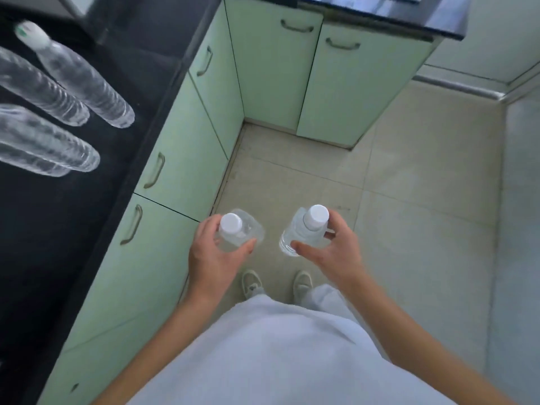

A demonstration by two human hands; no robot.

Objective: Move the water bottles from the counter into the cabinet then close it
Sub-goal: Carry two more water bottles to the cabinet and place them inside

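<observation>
The left hand (213,258) clasped the left bottle (244,229), the right hand (331,254) the right bottle (298,232), over the floor. Three spare bottles (83,81) stood on the counter (73,217). Cabinet doors (181,162) were closed; opening one with full hands risked a drop.

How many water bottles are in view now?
5: one bottle in the left hand, another bottle in the right hand, three bottles on the counter. More may be cropped.

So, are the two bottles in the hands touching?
Apart. In the head view, bare floor shows between the left bottle, in the left hand, and the right bottle, in the right hand.
</observation>
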